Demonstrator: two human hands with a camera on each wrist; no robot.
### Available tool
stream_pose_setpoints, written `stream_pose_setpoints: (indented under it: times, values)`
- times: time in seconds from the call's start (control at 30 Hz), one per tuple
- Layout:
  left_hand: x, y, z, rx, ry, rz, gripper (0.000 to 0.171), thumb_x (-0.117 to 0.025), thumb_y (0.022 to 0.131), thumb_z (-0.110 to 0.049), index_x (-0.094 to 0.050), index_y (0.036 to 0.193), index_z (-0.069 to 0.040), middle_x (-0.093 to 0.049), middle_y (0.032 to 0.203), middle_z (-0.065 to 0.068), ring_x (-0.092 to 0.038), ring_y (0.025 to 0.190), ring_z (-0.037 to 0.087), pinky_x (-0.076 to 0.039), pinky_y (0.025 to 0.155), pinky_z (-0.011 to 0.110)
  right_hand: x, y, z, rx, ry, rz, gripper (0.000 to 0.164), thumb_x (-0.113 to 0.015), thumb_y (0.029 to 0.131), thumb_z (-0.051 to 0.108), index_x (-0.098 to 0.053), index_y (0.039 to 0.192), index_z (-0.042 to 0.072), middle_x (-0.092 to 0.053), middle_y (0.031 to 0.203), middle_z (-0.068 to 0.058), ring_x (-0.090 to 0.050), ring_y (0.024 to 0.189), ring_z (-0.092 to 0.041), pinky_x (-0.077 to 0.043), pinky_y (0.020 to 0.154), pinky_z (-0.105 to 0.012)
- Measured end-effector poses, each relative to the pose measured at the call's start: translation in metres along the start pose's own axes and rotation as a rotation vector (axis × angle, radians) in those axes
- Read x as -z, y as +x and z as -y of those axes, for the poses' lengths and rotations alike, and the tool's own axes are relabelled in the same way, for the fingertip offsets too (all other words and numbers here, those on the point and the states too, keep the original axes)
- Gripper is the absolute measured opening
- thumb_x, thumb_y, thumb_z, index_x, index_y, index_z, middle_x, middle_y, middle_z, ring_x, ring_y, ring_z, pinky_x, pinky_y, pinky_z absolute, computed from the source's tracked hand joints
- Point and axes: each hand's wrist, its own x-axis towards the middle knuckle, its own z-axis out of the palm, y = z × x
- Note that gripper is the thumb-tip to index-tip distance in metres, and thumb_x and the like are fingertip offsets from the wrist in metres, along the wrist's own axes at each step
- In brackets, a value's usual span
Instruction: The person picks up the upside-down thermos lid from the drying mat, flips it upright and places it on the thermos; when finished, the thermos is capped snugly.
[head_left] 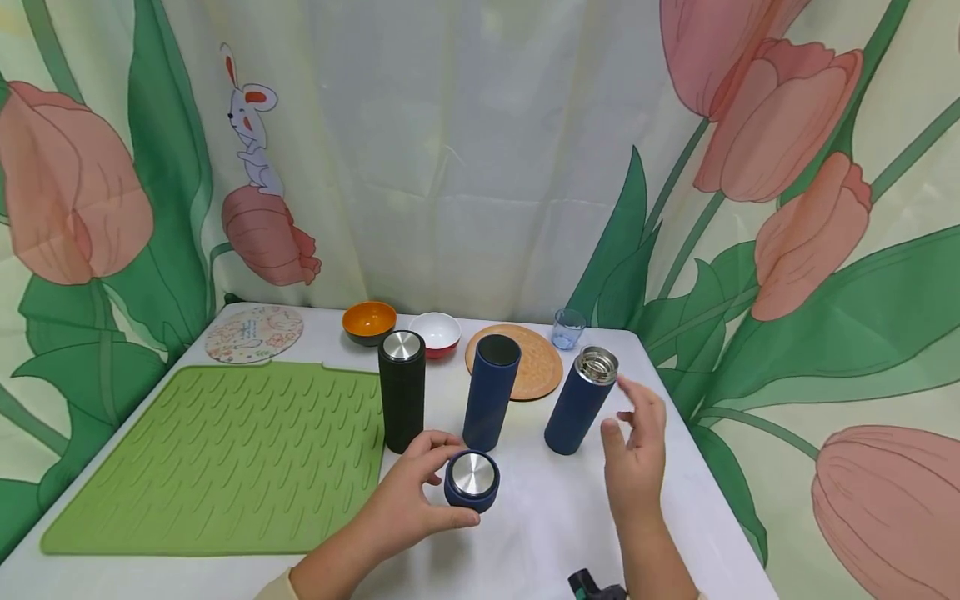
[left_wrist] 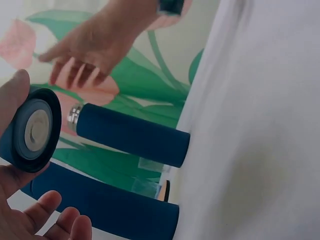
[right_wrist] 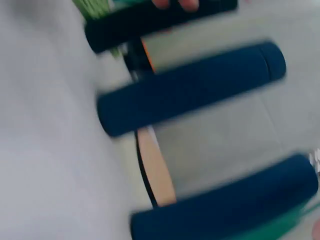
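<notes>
In the head view my left hand (head_left: 405, 504) pinches a blue flask lid (head_left: 472, 473) with a silver top between thumb and fingers, above the table. The left wrist view shows the underside of that lid (left_wrist: 37, 131). My right hand (head_left: 637, 454), fingers loosely bent and holding nothing, is just right of an uncapped blue flask (head_left: 576, 410) whose steel neck shows. A second blue flask (head_left: 492, 398), capped, stands in the middle. Left of it stands a black flask (head_left: 402, 396) with a silver-topped lid. The right wrist view shows the middle blue flask (right_wrist: 190, 90) blurred.
A green ridged mat (head_left: 225, 458) covers the table's left side. Behind it lies a round patterned mat (head_left: 255, 333). Along the back are an orange bowl (head_left: 369, 320), a red-and-white bowl (head_left: 437, 332), a round wooden board (head_left: 540, 362) and a clear glass (head_left: 567, 328).
</notes>
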Motion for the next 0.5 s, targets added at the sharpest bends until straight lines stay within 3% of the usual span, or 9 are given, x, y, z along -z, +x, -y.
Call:
stream_pose_setpoints:
  times: [0.07, 0.1, 0.17, 0.27, 0.37, 0.5]
  values:
    - [-0.001, -0.002, 0.001, 0.001, 0.002, -0.003, 0.069, -0.099, 0.070, -0.047, -0.071, 0.131, -0.029, -0.053, 0.140, -0.010, -0.058, 0.123, 0.012, -0.054, 0.094, 0.030, 0.004, 0.014, -0.010, -0.140, -0.058, -0.037, 0.069, -0.068, 0.103, 0.034, -0.039, 0.165, 0.020, -0.034, 0.159, -0.010, -0.035, 0.147, -0.022, -0.037, 0.114, -0.038]
    - [-0.001, -0.003, 0.001, 0.001, 0.005, -0.005, 0.070, -0.099, 0.070, -0.047, -0.071, 0.131, -0.029, -0.053, 0.140, -0.010, -0.058, 0.123, 0.012, -0.054, 0.094, 0.030, 0.004, 0.021, -0.017, -0.222, -0.086, -0.012, 0.080, -0.071, 0.101, 0.038, -0.030, 0.168, 0.023, -0.026, 0.165, -0.012, -0.030, 0.154, -0.027, -0.035, 0.119, -0.044]
    - [-0.001, -0.004, 0.002, 0.003, 0.009, -0.003, 0.070, -0.098, 0.070, -0.048, -0.071, 0.132, -0.029, -0.053, 0.140, -0.010, -0.058, 0.123, 0.012, -0.054, 0.094, 0.030, 0.001, 0.030, -0.031, -0.383, -0.113, 0.086, 0.098, -0.075, 0.098, 0.043, -0.013, 0.172, 0.025, -0.009, 0.173, -0.015, -0.020, 0.161, -0.038, -0.030, 0.126, -0.059]
    - [-0.002, -0.004, 0.003, 0.001, 0.012, 0.007, 0.070, -0.097, 0.071, -0.051, -0.071, 0.132, -0.029, -0.053, 0.140, -0.009, -0.059, 0.123, 0.013, -0.054, 0.095, 0.030, -0.007, 0.040, -0.051, -0.562, -0.130, 0.241, 0.114, -0.078, 0.095, 0.048, -0.001, 0.173, 0.018, 0.007, 0.175, -0.019, -0.009, 0.164, -0.047, -0.021, 0.129, -0.067]
    - [-0.004, -0.002, 0.003, -0.009, 0.004, 0.022, 0.070, -0.096, 0.072, -0.052, -0.071, 0.133, -0.029, -0.054, 0.139, -0.010, -0.059, 0.123, 0.013, -0.054, 0.095, 0.031, -0.015, 0.047, -0.068, -0.623, -0.118, 0.314, 0.111, -0.080, 0.094, 0.045, -0.008, 0.172, 0.010, 0.007, 0.176, -0.020, -0.007, 0.164, -0.048, -0.015, 0.129, -0.069]
    - [-0.012, 0.005, 0.000, -0.039, -0.064, 0.047, 0.065, -0.096, 0.074, -0.048, -0.070, 0.133, -0.035, -0.056, 0.137, -0.011, -0.059, 0.122, 0.011, -0.055, 0.096, 0.031, -0.016, 0.051, -0.082, -0.585, -0.072, 0.341, 0.098, -0.080, 0.095, 0.040, -0.024, 0.169, 0.009, -0.002, 0.177, -0.019, -0.009, 0.165, -0.047, -0.015, 0.129, -0.070]
